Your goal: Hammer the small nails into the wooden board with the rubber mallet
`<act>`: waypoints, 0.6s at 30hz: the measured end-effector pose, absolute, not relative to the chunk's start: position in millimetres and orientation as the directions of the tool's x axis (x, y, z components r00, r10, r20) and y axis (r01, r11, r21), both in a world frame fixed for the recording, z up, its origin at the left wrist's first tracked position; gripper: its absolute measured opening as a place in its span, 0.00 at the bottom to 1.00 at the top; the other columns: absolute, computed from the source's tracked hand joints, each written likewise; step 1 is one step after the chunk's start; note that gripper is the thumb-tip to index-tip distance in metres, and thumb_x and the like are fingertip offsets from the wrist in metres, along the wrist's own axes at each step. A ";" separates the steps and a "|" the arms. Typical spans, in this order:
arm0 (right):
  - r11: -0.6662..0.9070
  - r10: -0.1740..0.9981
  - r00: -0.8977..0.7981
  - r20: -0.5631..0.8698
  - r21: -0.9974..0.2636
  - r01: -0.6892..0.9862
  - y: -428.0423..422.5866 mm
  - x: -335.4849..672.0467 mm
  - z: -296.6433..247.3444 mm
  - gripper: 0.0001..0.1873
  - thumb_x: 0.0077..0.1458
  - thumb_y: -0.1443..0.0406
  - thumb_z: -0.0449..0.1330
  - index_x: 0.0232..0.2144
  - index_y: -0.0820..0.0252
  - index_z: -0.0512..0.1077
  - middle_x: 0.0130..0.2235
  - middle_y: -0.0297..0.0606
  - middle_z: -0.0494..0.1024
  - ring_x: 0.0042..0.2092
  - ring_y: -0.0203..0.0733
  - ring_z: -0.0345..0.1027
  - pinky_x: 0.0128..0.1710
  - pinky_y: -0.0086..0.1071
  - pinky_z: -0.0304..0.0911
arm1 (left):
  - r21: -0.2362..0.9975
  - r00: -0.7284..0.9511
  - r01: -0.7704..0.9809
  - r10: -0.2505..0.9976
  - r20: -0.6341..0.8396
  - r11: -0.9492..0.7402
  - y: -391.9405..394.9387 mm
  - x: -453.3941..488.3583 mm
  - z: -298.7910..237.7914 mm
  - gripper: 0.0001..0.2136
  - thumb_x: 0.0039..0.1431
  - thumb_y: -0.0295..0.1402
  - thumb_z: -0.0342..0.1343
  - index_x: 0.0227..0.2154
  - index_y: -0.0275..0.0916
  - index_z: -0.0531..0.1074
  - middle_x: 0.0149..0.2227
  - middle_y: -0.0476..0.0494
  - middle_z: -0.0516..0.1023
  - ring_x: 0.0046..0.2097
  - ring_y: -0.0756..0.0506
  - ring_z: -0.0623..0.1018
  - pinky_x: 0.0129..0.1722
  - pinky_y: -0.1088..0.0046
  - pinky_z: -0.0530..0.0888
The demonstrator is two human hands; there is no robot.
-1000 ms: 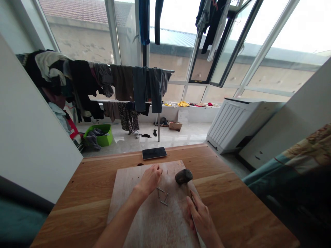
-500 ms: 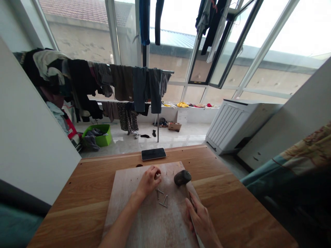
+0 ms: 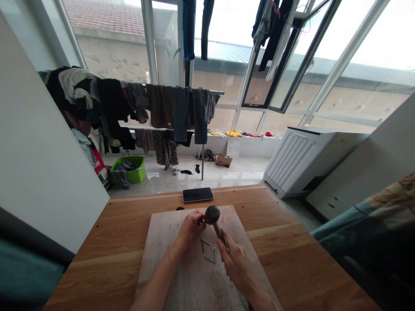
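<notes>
My right hand (image 3: 235, 258) is wrapped round the handle of a mallet (image 3: 212, 214) with a dark, rounded head. The mallet head is raised just right of my left fingertips, above the board. Over the upper part of a pale wooden board (image 3: 181, 280), my left hand (image 3: 191, 225) is closed in a pinch; what sits between its fingertips is hidden. Several loose nails (image 3: 210, 259) lie on the board between my two hands. Small thin upright points, perhaps nails, show near the board's far left and far right.
The board rests on a brown wooden table (image 3: 292, 259). A black phone (image 3: 198, 195) lies near the table's far edge. Beyond are a rack of clothes (image 3: 158, 106), a green basket (image 3: 136, 173) and a white ribbed cabinet (image 3: 288, 160). Patterned fabric (image 3: 363, 220) hangs at right.
My right hand has brought the mallet leftward and up, close to my left fingers. My left hand stays pinched at about the same spot on the board. The view has shifted slightly.
</notes>
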State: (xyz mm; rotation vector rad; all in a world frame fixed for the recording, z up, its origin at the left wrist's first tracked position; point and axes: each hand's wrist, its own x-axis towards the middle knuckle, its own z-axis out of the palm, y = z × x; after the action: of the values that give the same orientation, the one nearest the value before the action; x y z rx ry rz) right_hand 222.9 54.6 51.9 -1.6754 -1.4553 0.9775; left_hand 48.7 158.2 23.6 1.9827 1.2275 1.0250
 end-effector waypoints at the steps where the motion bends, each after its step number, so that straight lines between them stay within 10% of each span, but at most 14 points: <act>1: -0.128 0.991 0.084 -0.100 -0.876 0.466 53.9 224.2 50.2 0.35 0.60 0.44 0.54 0.60 0.57 0.70 0.22 0.33 0.73 0.19 0.39 0.66 0.17 0.29 0.60 | 0.789 0.283 0.466 0.912 0.296 -0.400 157.6 49.0 24.7 0.08 0.50 0.20 0.53 0.29 0.37 0.75 0.30 0.49 0.71 0.31 0.50 0.71 0.34 0.75 0.68; 9: -0.273 0.962 0.138 -0.236 -0.860 0.432 21.7 246.7 35.7 0.36 0.59 0.44 0.54 0.62 0.57 0.67 0.23 0.35 0.75 0.18 0.40 0.64 0.17 0.31 0.60 | 0.735 0.331 0.574 0.923 0.195 -0.361 147.9 39.0 50.6 0.06 0.53 0.32 0.58 0.34 0.38 0.71 0.39 0.46 0.70 0.34 0.49 0.73 0.37 0.73 0.71; 18: -0.316 0.949 0.135 -0.286 -0.862 0.396 20.0 243.9 32.0 0.37 0.61 0.43 0.51 0.63 0.58 0.67 0.21 0.33 0.72 0.17 0.42 0.65 0.16 0.33 0.60 | 0.319 0.506 0.836 0.852 -0.135 -0.447 107.4 53.4 79.6 0.07 0.56 0.31 0.56 0.37 0.37 0.76 0.40 0.36 0.80 0.41 0.36 0.80 0.40 0.64 0.73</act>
State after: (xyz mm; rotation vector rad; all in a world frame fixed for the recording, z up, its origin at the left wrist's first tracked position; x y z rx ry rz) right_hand 243.9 20.0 32.0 -1.8000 -1.2946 1.1493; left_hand 53.4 107.4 79.6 2.4096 1.4066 0.0630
